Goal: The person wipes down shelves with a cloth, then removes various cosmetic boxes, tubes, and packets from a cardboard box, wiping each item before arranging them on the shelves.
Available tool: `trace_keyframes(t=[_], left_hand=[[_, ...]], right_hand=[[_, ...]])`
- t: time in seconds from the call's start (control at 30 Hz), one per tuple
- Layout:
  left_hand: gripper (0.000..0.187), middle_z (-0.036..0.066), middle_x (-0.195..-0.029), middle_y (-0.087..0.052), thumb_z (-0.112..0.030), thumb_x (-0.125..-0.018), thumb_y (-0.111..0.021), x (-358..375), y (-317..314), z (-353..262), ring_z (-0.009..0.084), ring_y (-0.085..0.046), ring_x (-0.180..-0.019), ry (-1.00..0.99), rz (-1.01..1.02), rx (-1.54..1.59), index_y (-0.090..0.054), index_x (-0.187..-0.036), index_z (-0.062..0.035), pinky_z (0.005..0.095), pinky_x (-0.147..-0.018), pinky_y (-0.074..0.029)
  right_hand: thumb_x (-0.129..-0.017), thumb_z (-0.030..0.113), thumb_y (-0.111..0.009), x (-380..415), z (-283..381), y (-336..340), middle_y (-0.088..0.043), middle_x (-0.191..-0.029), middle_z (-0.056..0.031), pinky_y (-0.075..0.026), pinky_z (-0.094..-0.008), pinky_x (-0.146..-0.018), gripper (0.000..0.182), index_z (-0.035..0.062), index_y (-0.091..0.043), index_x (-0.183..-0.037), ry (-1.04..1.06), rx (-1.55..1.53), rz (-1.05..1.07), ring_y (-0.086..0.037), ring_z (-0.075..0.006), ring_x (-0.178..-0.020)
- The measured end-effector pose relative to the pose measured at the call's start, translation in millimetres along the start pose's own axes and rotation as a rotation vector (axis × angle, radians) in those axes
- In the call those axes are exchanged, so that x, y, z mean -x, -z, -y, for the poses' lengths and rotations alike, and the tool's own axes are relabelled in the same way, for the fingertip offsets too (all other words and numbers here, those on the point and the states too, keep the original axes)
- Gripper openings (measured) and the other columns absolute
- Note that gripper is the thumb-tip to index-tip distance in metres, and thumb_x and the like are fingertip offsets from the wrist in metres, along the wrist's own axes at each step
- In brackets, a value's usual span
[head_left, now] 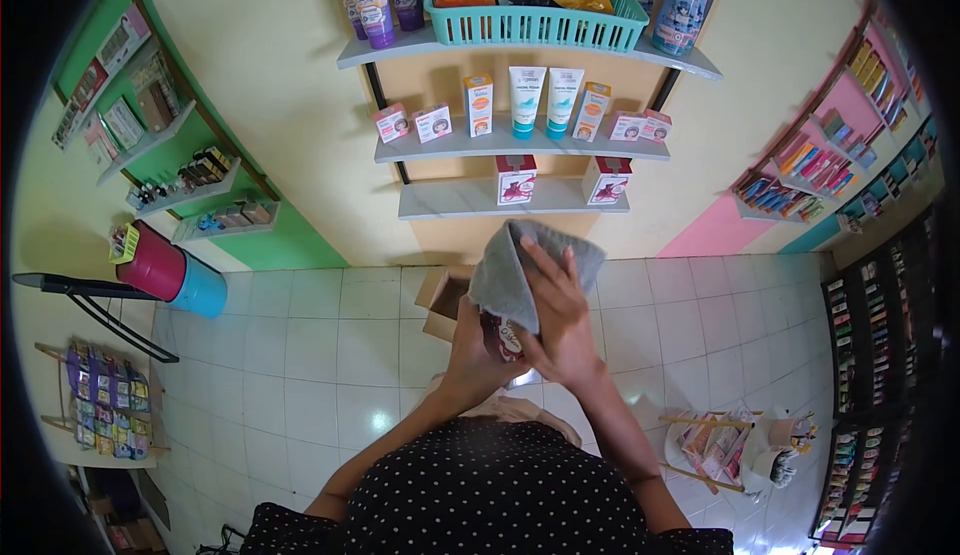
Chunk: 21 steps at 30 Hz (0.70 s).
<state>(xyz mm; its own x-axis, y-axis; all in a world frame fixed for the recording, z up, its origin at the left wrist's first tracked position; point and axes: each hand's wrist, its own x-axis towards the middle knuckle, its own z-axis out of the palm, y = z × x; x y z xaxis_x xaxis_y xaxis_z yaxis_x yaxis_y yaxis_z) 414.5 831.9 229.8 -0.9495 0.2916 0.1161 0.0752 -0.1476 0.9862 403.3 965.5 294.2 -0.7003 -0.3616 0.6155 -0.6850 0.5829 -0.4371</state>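
Fingers of the right hand lie spread flat on a grey cloth, pressing it over a small red-and-white product box that the left hand grips from below, in front of the chest and just under the lowest wall shelf. Wiping looks to be mid-stroke; next, I'd say, the box needs turning to a fresh face. Matching red boxes stand on that shelf, but their print and the held box's lettering are too small to read.
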Motion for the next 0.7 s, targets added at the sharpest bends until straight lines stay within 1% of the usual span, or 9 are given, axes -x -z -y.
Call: trace_keyframes(t=[0.07, 0.1, 0.17, 0.27, 0.37, 0.4, 0.47, 0.53, 0.7], left_hand=[[0.102, 0.014, -0.118, -0.033, -0.006, -0.057, -0.073, -0.7, 0.4, -0.9, 0.0228, -0.039, -0.107, -0.04, 0.005, -0.047, -0.004, -0.132, -0.0019, 0.0326, -0.089, -0.037], [0.102, 0.015, -0.122, -0.031, -0.007, -0.055, -0.073, -2.0, 1.9, -7.0, 0.0233, -0.038, -0.11, -0.121, -0.047, -0.257, -0.007, -0.132, -0.0013, 0.0328, -0.09, -0.036], [0.103, 0.015, -0.125, -0.029, -0.009, -0.054, -0.074, -1.1, 4.3, -10.1, 0.0238, -0.036, -0.112, -0.197, -0.104, -0.464, -0.009, -0.133, -0.0007, 0.033, -0.091, -0.035], [0.104, 0.016, -0.125, -0.027, -0.012, -0.054, -0.074, 1.3, 8.1, -6.3, 0.0244, -0.035, -0.113, -0.176, -0.127, -0.562, -0.007, -0.133, -0.001, 0.0336, -0.091, -0.035], [0.106, 0.019, -0.115, -0.034, -0.02, -0.052, -0.074, 6.8, 12.5, 3.1, 0.0326, -0.037, -0.106, -0.155, -0.144, -0.467, -0.008, -0.133, -0.0039, 0.04, -0.088, -0.033], [0.106, 0.019, -0.12, -0.031, -0.018, -0.053, -0.075, 9.1, 15.0, 4.6, 0.0308, -0.037, -0.109, -0.142, -0.129, -0.528, -0.008, -0.133, -0.0023, 0.0381, -0.089, -0.035], [0.105, 0.019, -0.124, -0.028, -0.016, -0.054, -0.076, 12.0, 19.1, 8.4, 0.0291, -0.036, -0.113, -0.107, -0.124, -0.584, -0.008, -0.133, -0.0008, 0.0362, -0.089, -0.037], [0.106, 0.02, -0.122, -0.031, -0.016, -0.051, -0.076, 15.5, 22.5, 13.5, 0.0329, -0.038, -0.109, -0.049, -0.11, -0.64, -0.011, -0.132, -0.0007, 0.0389, -0.087, -0.036], [0.098, 0.02, -0.119, -0.035, -0.016, -0.048, -0.076, 27.7, 38.0, 56.7, 0.0371, -0.039, -0.104, -0.117, -0.101, -0.744, -0.023, -0.129, -0.0011, 0.0439, -0.088, -0.03]], right_hand=[[-0.067, 0.009, -0.053, -9.5, -5.7, 4.2, -0.054, -0.099, -0.0213, -0.017, -0.0533, -0.099, 0.033, -0.0087, -0.054, -0.095, -0.064, -0.091, -0.06, -0.047, -0.035, -0.105], [-0.067, 0.009, -0.053, -8.8, -8.9, 5.7, -0.054, -0.099, -0.0213, -0.017, -0.0533, -0.099, 0.033, -0.0087, -0.054, -0.095, -0.067, -0.089, -0.056, -0.047, -0.035, -0.105], [-0.073, 0.009, -0.05, -3.3, -20.0, 7.8, -0.056, -0.089, -0.0191, -0.019, -0.0506, -0.1, 0.023, -0.0073, -0.056, -0.088, -0.317, -0.415, 0.001, -0.053, -0.0292, -0.093], [-0.075, 0.01, -0.053, 15.3, -29.5, -8.2, -0.056, -0.072, -0.0074, -0.038, -0.0363, -0.089, 0.016, -0.005, -0.055, -0.072, -0.877, -0.875, -0.73, -0.049, -0.0146, -0.063], [-0.073, 0.017, -0.059, 70.2, -85.7, 1.9, -0.056, -0.068, -0.0024, -0.044, -0.0321, -0.075, 0.023, -0.0041, -0.054, -0.079, -0.951, -1.083, -1.16, -0.047, -0.0158, -0.051], [-0.072, 0.021, -0.062, 78.9, -89.0, 23.9, -0.058, -0.07, -0.0049, -0.045, -0.0332, -0.072, 0.031, -0.0035, -0.051, -0.087, -0.73, -0.522, -0.598, -0.05, -0.018, -0.052], [-0.071, 0.026, -0.064, 65.1, -73.2, 38.1, -0.06, -0.071, -0.0073, -0.046, -0.0343, -0.069, 0.041, -0.0029, -0.049, -0.095, -0.455, 0.005, -0.019, -0.054, -0.0203, -0.053], [-0.063, 0.032, -0.07, 34.8, -38.0, 26.5, -0.062, -0.077, -0.0147, -0.047, -0.0346, -0.067, 0.057, -0.0022, -0.046, -0.102, -0.88, -0.244, 0.057, -0.06, -0.0236, -0.065], [-0.056, 0.033, -0.074, 20.2, -42.8, -29.8, -0.062, -0.08, -0.0173, -0.047, -0.031, -0.069, 0.057, -0.0025, -0.053, -0.096, -0.939, -0.256, 0.515, -0.061, -0.0233, -0.073]])
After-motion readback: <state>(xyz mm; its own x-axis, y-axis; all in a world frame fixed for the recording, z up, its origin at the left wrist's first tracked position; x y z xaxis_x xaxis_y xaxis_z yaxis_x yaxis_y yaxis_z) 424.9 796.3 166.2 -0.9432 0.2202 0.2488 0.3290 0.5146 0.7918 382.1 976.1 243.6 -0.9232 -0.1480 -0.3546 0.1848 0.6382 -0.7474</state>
